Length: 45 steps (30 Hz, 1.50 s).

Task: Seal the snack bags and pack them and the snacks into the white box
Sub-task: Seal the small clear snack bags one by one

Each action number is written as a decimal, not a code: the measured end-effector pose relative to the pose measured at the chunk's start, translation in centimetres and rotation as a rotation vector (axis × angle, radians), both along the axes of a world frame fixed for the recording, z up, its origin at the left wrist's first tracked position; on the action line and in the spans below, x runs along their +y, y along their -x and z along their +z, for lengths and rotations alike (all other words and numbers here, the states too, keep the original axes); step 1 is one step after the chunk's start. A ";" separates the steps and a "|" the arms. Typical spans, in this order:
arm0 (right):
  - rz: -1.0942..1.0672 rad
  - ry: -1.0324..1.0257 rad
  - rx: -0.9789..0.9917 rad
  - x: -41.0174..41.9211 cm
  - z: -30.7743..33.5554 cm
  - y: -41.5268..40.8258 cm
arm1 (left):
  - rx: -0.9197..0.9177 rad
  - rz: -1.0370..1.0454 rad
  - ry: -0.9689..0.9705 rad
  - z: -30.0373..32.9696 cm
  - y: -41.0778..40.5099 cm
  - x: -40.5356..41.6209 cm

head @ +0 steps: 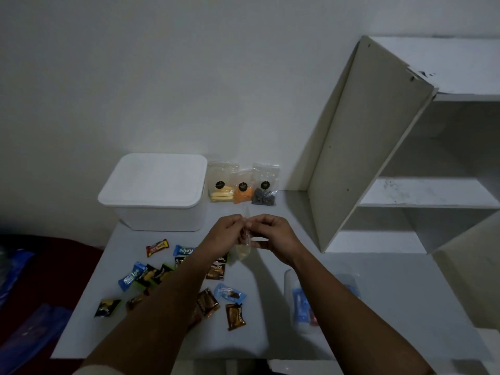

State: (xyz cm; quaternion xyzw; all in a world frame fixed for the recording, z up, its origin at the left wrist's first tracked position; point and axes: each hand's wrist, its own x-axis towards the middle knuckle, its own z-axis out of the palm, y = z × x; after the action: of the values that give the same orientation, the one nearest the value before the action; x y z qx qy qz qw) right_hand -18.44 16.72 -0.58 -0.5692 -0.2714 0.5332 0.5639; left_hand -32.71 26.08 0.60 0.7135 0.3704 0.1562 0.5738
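You hold a small clear bag [244, 243] in the air above the desk [270, 342], both hands at its top edge. Left hand [226, 234] and right hand [272, 234] meet there, fingers curled and pinching the mouth from either side; judged, this grip is for pressing the seal shut along the strip. The bag hangs below the hands, pale contents at the bottom, too blurred to name.

The box [155, 190] stands at the back left of the desk, lid on; it will need opening before packing. Just right of it three bags [242, 185] stand upright in a row: yellow, orange and dark contents. Each carries a round black label; the writing is too small to read. Whether these are sealed you cannot tell.

Wrapped snacks [186, 280] lie scattered on the near desk, within easy reach. One blue wrapper [184, 250] reads "Kelpo" or similar, inverted; brown ones show part of a word, perhaps "Nabati".

A clear container [303, 304] with blue items lies on the right.
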 end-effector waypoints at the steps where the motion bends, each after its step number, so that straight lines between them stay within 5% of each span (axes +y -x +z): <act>1: -0.004 -0.003 -0.006 0.1 0.3 0.7 | -0.006 -0.007 0.009 0.2 0.6 0.3; 16: -0.142 0.082 -0.187 -1.5 0.1 11.2 | 0.065 -0.173 -0.136 -1.1 9.8 1.0; 21: -0.328 0.246 -0.623 -2.4 -1.3 11.6 | 0.257 -0.123 -0.270 -0.9 11.2 0.9; 29: -0.076 0.250 -1.078 -2.3 -0.6 12.7 | 0.241 -0.130 -0.198 0.5 11.1 -0.6; 34: -0.058 0.247 -0.895 -1.8 0.9 12.1 | 0.181 -0.157 -0.204 1.7 12.0 -1.2; 38: -0.002 0.142 -0.744 -1.8 3.6 11.2 | 0.118 0.058 -0.395 2.5 13.0 -0.5; 45: 0.052 0.006 -0.468 -2.5 6.6 11.3 | -0.046 -0.082 -0.133 4.2 13.5 -0.3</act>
State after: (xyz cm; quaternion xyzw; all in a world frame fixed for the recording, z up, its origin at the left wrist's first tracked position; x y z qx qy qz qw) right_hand -29.74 14.26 5.97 -0.6718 -0.4077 0.4017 0.4702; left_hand -46.17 25.75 4.80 0.7607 0.3163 0.1732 0.5396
